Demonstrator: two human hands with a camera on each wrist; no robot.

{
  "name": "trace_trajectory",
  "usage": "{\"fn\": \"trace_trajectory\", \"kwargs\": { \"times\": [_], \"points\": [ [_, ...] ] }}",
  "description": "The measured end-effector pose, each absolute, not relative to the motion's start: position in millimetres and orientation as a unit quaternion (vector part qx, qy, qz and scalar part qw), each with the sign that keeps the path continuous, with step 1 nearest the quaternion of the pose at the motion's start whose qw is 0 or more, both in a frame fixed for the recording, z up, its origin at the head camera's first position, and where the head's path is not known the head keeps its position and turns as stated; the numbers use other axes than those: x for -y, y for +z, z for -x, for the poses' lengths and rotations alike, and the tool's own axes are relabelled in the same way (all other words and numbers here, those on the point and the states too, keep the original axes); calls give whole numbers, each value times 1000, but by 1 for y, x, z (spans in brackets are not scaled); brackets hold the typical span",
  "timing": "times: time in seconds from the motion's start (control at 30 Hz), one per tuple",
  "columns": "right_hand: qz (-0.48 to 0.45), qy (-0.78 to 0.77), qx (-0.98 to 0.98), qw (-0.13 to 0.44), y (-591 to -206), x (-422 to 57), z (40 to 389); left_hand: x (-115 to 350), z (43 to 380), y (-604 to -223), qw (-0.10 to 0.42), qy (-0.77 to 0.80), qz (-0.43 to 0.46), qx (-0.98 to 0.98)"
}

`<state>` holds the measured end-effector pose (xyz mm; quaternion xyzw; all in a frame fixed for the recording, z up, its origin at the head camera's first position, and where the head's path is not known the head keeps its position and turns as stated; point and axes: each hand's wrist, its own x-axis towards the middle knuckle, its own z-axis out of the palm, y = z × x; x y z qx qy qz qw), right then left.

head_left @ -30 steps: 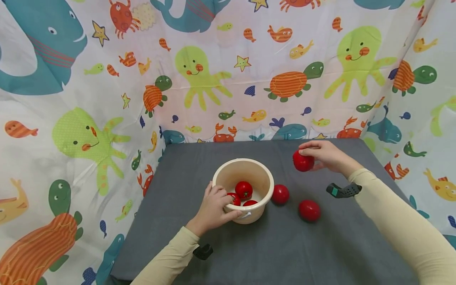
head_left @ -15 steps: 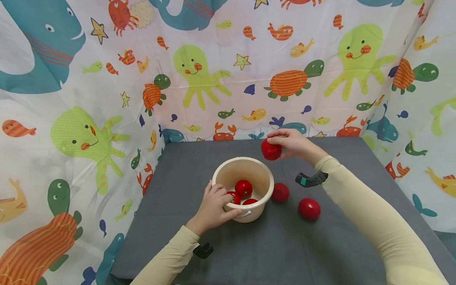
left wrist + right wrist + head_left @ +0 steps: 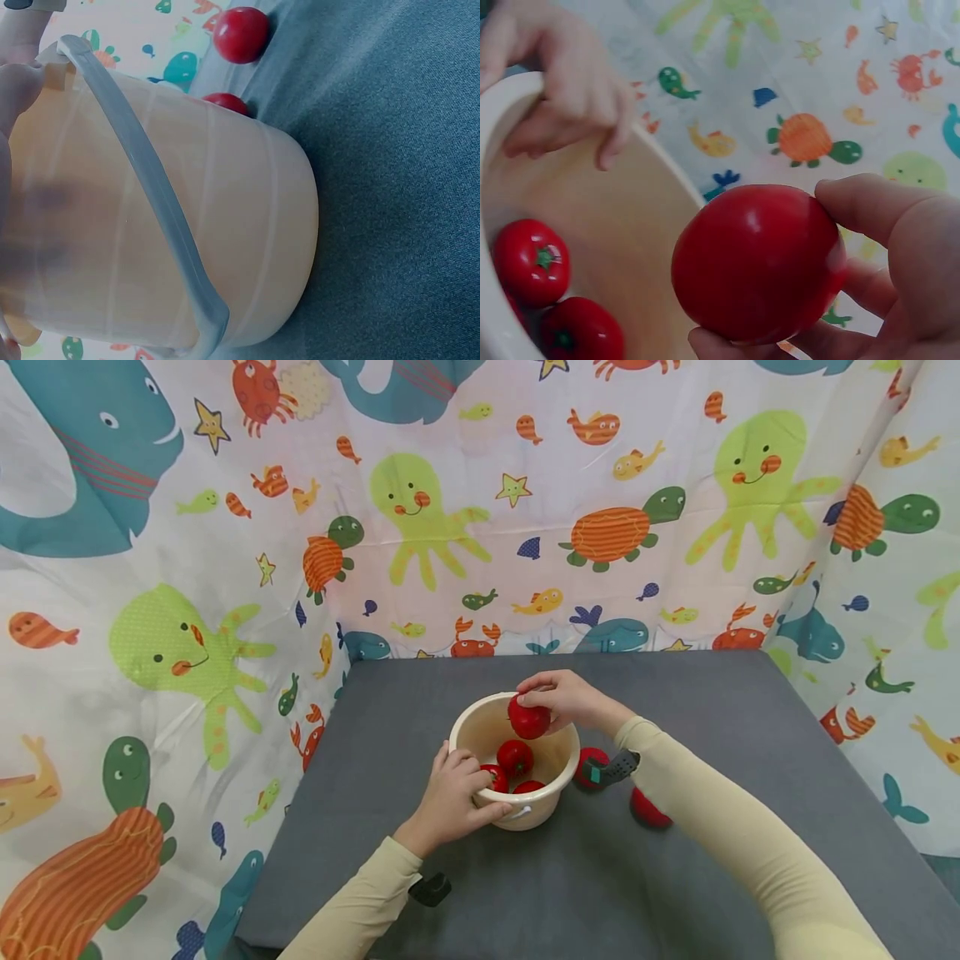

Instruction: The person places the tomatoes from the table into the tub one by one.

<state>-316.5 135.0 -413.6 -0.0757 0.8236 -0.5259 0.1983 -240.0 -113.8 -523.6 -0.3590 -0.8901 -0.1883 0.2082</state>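
A cream bucket [image 3: 465, 731] stands on the dark table with three red tomatoes inside, one tomato [image 3: 515, 758] showing its green stem end. My left hand [image 3: 450, 797] grips the bucket's near left rim, fingers over the edge and thumb outside. Over the far right part of the bucket's opening, my right hand [image 3: 566, 700] holds another tomato [image 3: 757, 262] between thumb and fingers. In the left wrist view the bucket's pale grey handle [image 3: 154, 180] hangs down along its outer wall.
Right of the bucket on the table lie two more tomatoes: a nearer tomato [image 3: 649, 808] partly behind the right sleeve, and a tomato [image 3: 241, 34] beside the bucket. A printed sea-animal curtain [image 3: 450, 510] encloses the table's back and sides.
My right hand has carried its tomato leftward from the table's right side to over the bucket, rising a little and then lowering. The left hand keeps its grip on the rim.
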Motion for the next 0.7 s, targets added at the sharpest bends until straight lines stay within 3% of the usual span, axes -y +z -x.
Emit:
{"fn": "trace_trajectory", "kwargs": {
  "times": [0.4, 0.7],
  "points": [
    [96, -479, -846, 216, -454, -110, 306, 115, 239, -526, 210, -195, 366, 885],
    [91, -448, -866, 204, -461, -99, 304, 115, 241, -526, 214, -192, 365, 885]
  ]
}}
